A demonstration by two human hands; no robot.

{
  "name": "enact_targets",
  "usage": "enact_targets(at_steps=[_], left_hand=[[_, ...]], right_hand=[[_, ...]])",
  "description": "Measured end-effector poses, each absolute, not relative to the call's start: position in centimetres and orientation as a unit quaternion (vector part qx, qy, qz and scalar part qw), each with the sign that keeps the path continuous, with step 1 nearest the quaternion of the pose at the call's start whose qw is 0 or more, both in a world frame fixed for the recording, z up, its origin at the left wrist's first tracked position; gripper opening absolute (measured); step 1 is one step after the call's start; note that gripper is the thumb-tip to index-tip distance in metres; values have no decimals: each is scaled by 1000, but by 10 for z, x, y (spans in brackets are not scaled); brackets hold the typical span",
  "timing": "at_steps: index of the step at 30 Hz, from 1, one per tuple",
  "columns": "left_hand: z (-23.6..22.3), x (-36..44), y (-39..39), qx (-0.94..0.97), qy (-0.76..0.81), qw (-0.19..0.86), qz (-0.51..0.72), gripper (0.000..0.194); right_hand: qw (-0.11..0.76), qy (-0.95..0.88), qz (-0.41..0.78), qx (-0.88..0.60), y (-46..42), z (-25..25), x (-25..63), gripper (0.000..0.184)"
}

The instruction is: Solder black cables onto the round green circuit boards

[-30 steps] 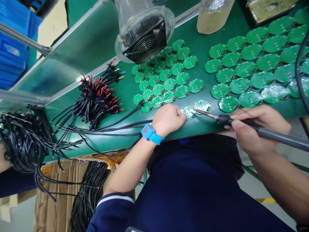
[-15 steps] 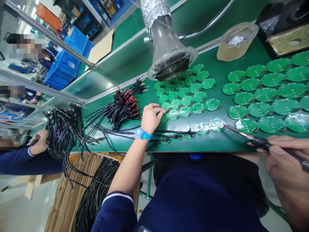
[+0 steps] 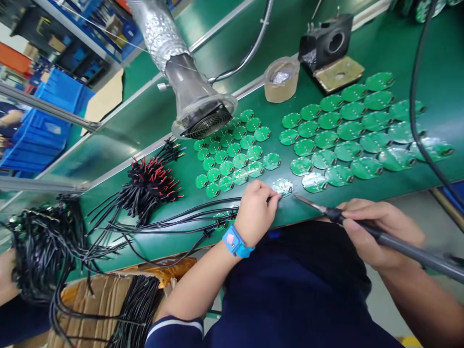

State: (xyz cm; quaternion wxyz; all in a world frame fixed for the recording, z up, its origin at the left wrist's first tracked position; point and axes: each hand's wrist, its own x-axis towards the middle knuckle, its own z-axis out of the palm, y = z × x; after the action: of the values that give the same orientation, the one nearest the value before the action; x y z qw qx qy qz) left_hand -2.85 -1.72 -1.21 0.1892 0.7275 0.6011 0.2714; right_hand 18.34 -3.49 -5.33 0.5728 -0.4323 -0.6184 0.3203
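Observation:
My left hand (image 3: 255, 210), with a blue wrist strap (image 3: 236, 243), is closed in a pinch on a black cable end (image 3: 203, 209) beside a round green circuit board (image 3: 282, 186) at the bench's front edge. My right hand (image 3: 377, 232) grips a soldering iron (image 3: 366, 231), its tip just right of that board. Small round boards (image 3: 232, 154) lie in rows behind my left hand. Larger round boards (image 3: 355, 130) lie in rows to the right.
A fume extractor hood (image 3: 201, 113) hangs over the small boards. A bundle of black and red wires (image 3: 152, 183) and a cable pile (image 3: 39, 241) lie left, with another person's hand (image 3: 7, 273) by it. A solder pot (image 3: 281, 79) and an iron stand (image 3: 328, 46) stand behind.
My left hand came back from the small boards to the front edge and now pinches a cable at a board. The iron tip moved left toward that board. My view shifted.

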Motion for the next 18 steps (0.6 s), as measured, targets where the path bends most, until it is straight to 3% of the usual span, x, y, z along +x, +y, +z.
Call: enact_targets(at_steps=[18], left_hand=[[-19, -23, -17, 700, 633, 197, 266, 11]], right_hand=[[530, -690, 261, -418, -31, -52, 170, 16]])
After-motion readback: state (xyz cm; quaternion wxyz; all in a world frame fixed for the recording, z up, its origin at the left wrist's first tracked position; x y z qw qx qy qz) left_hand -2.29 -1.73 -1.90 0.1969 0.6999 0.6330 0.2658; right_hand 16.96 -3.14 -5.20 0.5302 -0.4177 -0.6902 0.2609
